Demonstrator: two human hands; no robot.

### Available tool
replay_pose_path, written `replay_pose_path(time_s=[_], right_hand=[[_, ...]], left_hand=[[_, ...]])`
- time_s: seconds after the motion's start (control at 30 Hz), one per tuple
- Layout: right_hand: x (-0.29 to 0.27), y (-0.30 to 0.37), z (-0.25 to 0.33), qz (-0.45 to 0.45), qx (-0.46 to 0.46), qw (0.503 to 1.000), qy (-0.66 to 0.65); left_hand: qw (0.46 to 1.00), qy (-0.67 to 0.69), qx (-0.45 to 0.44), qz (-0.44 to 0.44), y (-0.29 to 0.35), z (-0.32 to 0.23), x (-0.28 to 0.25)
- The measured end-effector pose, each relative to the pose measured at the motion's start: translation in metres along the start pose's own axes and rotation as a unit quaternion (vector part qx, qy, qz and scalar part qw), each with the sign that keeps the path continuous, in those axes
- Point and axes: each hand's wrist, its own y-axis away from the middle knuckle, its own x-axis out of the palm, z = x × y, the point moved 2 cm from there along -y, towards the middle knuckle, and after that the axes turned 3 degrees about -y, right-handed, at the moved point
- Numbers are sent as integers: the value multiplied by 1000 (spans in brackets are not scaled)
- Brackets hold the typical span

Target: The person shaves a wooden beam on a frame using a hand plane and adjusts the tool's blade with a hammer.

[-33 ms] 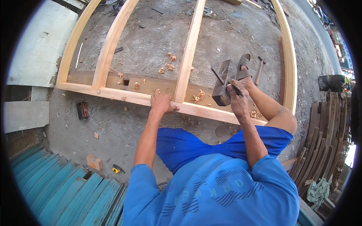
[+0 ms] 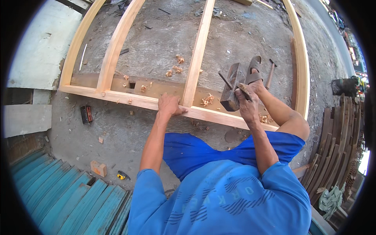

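A pale wooden frame [image 2: 219,116] with several crosspieces lies in front of me, its near rail running across the view. My left hand [image 2: 169,105] grips that rail just left of a crosspiece joint, fingers curled over the far edge and thumb stretched to the right. In my right hand [image 2: 247,103] is a dark wooden hand plane [image 2: 232,88] with a crossbar handle, held tilted above the rail; some of my fingers are hidden behind it. Curled wood shavings [image 2: 207,99] lie on a board [image 2: 156,87] just beyond the rail.
A hammer [image 2: 270,73] lies beside my sandalled foot [image 2: 253,70]. To the left are a black-and-red tool [image 2: 86,114], a wood block [image 2: 98,168] and a yellow tape measure [image 2: 122,175]. Teal boards [image 2: 66,196] stand lower left; brown timber [image 2: 333,145] is stacked right.
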Motion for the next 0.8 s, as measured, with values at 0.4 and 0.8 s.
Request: replay_pose_path(time_s=[0.4,0.8], right_hand=[[105,1,-49,335,-28,851,403],[132,-92,-44,259,-123,881,377]], left_hand=[[883,342,-33,-319,-53,6,9],[876,347,53,-332,-137,-10,-74]])
